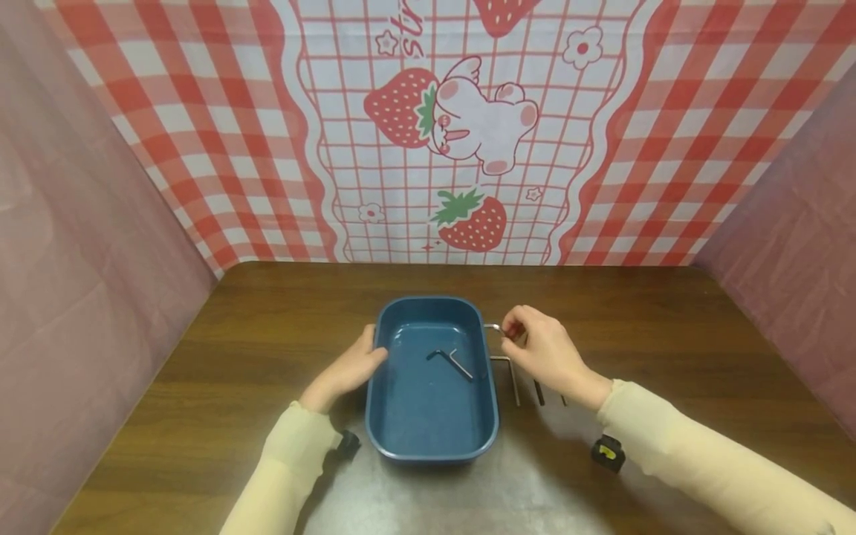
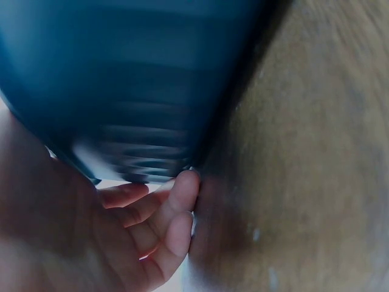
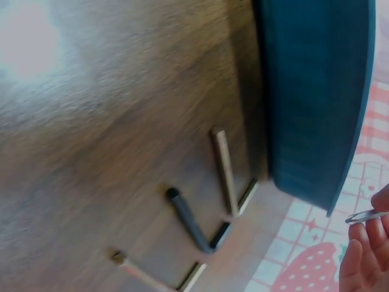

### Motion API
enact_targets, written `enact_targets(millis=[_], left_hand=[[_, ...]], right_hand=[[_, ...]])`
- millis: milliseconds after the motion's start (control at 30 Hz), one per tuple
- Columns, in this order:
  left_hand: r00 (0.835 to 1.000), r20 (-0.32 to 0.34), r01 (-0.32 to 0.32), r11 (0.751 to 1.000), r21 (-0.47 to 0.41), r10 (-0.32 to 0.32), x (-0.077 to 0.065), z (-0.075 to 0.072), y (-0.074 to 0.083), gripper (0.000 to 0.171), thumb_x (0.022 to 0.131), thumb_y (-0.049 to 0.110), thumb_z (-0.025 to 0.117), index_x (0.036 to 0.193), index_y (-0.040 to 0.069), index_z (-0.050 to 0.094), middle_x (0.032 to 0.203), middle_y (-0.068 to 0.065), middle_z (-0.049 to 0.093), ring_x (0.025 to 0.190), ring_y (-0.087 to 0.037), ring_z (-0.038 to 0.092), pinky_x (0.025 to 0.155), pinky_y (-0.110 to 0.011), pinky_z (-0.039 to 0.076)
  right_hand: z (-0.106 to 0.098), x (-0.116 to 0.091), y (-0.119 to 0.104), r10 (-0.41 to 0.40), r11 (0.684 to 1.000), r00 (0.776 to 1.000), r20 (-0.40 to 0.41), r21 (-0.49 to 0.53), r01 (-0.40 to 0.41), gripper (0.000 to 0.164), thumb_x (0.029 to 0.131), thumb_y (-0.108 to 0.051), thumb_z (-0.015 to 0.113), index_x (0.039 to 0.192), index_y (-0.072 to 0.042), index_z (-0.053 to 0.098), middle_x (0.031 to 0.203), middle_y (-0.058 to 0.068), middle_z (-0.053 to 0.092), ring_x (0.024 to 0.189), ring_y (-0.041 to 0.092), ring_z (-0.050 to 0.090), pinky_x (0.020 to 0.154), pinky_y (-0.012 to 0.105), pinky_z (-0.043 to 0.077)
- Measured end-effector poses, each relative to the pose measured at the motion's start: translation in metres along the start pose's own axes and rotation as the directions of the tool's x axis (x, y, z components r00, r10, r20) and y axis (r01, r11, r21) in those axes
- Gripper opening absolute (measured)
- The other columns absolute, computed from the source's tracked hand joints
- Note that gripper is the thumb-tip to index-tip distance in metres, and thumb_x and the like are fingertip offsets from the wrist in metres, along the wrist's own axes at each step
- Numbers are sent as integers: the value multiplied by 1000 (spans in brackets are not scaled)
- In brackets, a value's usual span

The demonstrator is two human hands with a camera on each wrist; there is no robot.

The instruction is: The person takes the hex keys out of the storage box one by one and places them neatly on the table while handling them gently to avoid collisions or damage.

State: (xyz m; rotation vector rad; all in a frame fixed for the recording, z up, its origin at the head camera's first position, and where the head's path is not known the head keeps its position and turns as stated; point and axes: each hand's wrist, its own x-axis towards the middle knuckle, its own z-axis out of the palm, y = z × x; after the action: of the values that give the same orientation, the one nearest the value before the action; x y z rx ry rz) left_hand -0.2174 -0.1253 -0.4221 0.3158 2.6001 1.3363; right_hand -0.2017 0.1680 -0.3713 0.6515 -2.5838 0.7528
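Observation:
A blue plastic tray (image 1: 431,455) stands on the table. My left hand (image 1: 346,370) holds its left side, thumb over the rim; in the left wrist view the fingers (image 2: 182,193) lie along the outer wall. Just off the tray's right rim, my right hand (image 1: 545,353) pinches a silver hex key (image 1: 493,327), whose end also shows in the right wrist view. Hex keys (image 1: 461,367), one dark and one silver, lie on the tray's floor. On the table right of the tray are a bronze-toned hex key (image 3: 225,173), a black hex key (image 3: 191,222) and another bronze-toned one (image 3: 143,272).
The brown wooden table (image 1: 267,312) extends around the tray on all sides. A red and white checked cloth with strawberries (image 1: 468,223) hangs behind its far edge. Pink curtains (image 1: 87,260) hang at left and right. Small black devices (image 1: 608,453) sit by both wrists.

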Motion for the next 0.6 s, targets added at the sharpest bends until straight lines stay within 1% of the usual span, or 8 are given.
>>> enact_targets(millis=[167, 467, 600], left_hand=[[1000, 8, -2, 1000, -6, 2, -1, 1, 0, 46, 84, 15, 39, 124, -3, 25, 124, -19, 34, 111, -26, 35, 92, -43, 29], [1000, 5, 7, 1000, -4, -7, -1, 0, 1, 45, 84, 15, 39, 123, -2, 26, 124, -18, 34, 111, -25, 36, 92, -42, 30], [1000, 0, 5, 1000, -7, -5, 0, 0, 1, 44, 84, 15, 39, 122, -2, 27, 122, -18, 36, 109, -25, 37, 90, -42, 31]], right_hand=[[-2, -6, 9, 39, 999, 999, 13, -17, -38, 14, 66, -13, 59, 77, -17, 52, 72, -8, 50, 64, 5, 49, 56, 23, 41], [-11, -13, 23, 23, 997, 1000, -7, -79, -23, 15, 64, -11, 59, 76, -17, 52, 71, -8, 49, 64, 6, 48, 55, 25, 39], [-14, -15, 29, 32, 994, 999, -6, -105, -33, 13, 65, -13, 59, 75, -17, 52, 69, -8, 48, 63, 9, 48, 54, 25, 37]])
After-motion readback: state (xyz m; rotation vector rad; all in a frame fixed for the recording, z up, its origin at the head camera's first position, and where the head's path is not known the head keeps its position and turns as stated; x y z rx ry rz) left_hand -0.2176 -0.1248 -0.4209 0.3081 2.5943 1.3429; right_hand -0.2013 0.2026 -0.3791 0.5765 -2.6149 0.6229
